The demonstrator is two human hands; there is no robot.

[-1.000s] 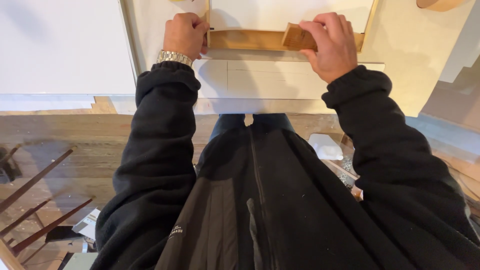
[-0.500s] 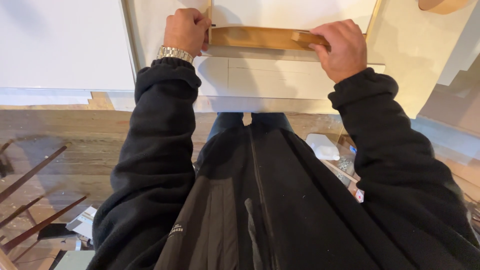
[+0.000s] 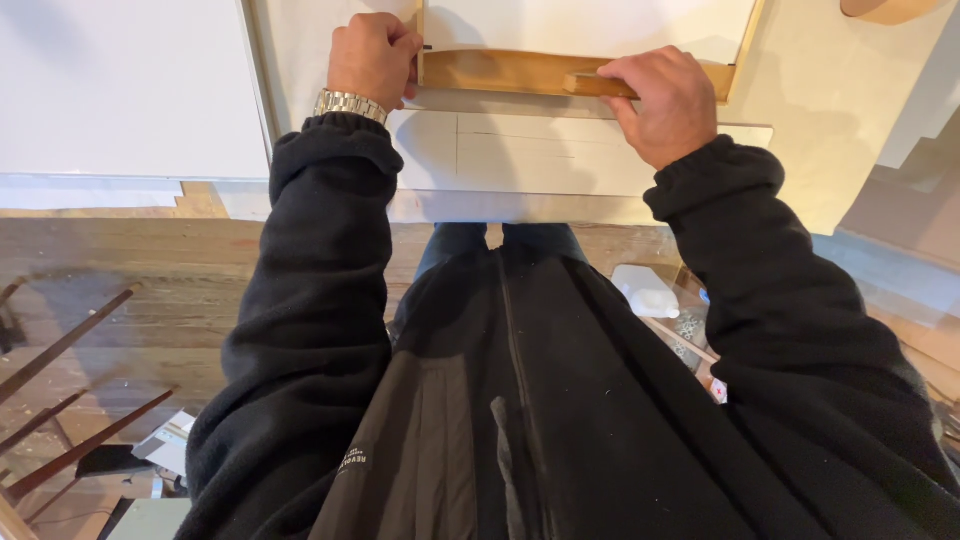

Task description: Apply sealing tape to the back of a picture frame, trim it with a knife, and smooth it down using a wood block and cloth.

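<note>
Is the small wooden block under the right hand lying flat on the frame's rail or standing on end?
Flat. The wooden block lies lengthwise along the frame's wooden rail, with the right hand pressing on it.

Wood plank floor (image 3: 150, 290) below. Dark chair legs (image 3: 70, 400) at lower left, papers (image 3: 165, 445) just beside them. White plastic container (image 3: 645, 292) on floor at right, small clutter near it. Large white panel (image 3: 120, 90) at upper left. Round wooden piece (image 3: 890, 8) at top right corner, cut off.
</note>
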